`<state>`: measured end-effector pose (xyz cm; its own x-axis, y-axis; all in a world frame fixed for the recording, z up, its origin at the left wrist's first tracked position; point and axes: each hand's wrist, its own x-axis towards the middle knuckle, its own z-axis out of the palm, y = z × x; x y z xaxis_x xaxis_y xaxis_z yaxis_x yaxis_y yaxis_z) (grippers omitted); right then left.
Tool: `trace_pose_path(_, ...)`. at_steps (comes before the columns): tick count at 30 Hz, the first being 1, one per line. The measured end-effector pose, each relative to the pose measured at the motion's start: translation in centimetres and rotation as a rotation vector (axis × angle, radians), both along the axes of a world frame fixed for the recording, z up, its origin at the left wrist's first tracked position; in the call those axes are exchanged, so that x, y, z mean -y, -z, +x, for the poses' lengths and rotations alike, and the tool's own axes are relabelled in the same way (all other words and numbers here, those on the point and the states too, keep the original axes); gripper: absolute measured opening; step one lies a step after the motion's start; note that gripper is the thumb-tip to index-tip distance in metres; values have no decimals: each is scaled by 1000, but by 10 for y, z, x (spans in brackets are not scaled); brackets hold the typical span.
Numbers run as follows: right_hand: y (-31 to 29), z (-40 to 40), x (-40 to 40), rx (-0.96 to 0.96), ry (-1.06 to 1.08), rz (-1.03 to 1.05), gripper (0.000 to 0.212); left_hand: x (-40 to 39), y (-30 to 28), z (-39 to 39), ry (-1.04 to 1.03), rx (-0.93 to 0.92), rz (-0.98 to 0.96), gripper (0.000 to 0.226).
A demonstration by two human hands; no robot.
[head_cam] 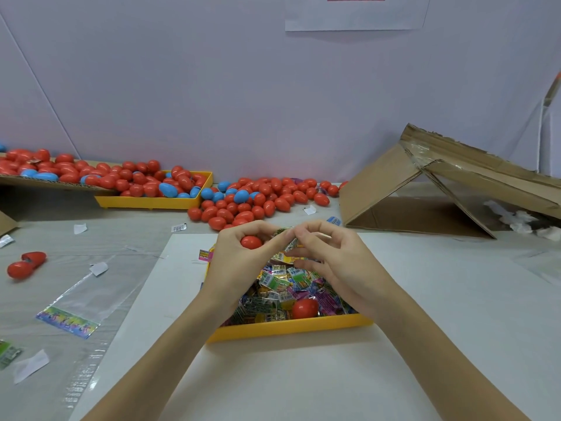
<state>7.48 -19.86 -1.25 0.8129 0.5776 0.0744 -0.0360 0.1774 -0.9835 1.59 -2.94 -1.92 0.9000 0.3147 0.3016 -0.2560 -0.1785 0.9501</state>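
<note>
A glossy, smooth red plastic egg [251,242] is cupped in the curled fingers of the left hand [235,262]. A crinkly printed foil packet [289,242] is pinched between thumb and forefinger of the right hand [337,262], its other end touched by the left fingertips. Both are held over the twelve o'clock end of the rectangular yellow plastic tray [288,326], in which heaped packets [273,287] are seen.

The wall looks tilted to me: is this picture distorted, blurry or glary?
Head view: wide-angle lens slants the wall seam; light soft, shadows faint; left hand holding the red egg and right hand pinching the packet look slightly soft; egg pile shows small highlights.
</note>
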Motion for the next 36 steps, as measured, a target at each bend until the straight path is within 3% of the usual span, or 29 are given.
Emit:
trace_pose_path(5,-2,1,2,-20,-3,18,33,0,3,0,13,28,38,13)
trace_pose_path(8,-1,1,2,-1,41,1,29,-3,0,0,48,-64,52,20)
trace_pose_path(10,0,2,2,-64,58,21,24,-3,-2,5,152,-183,-100,31)
trace_pose_path(12,-1,4,3,-130,104,58,16,-3,-7,9,232,-245,-339,15)
trace_pose_path(13,-2,5,4,-122,142,53,13,-6,-7,9,248,-227,-335,17)
trace_pose_path(18,-2,6,9,175,265,-128,11,-20,-1,2,225,-34,328,32)
trace_pose_path(20,-1,7,11,286,289,-169,10,-22,-1,3,182,30,432,40)
trace_pose_path(24,1,8,10,472,304,-255,8,-19,-2,3,156,57,413,55)
trace_pose_path(29,2,7,8,587,324,-327,12,-19,-1,1,150,60,393,37)
trace_pose_path(36,4,8,8,633,315,-348,14,-17,-4,2,165,26,325,30)
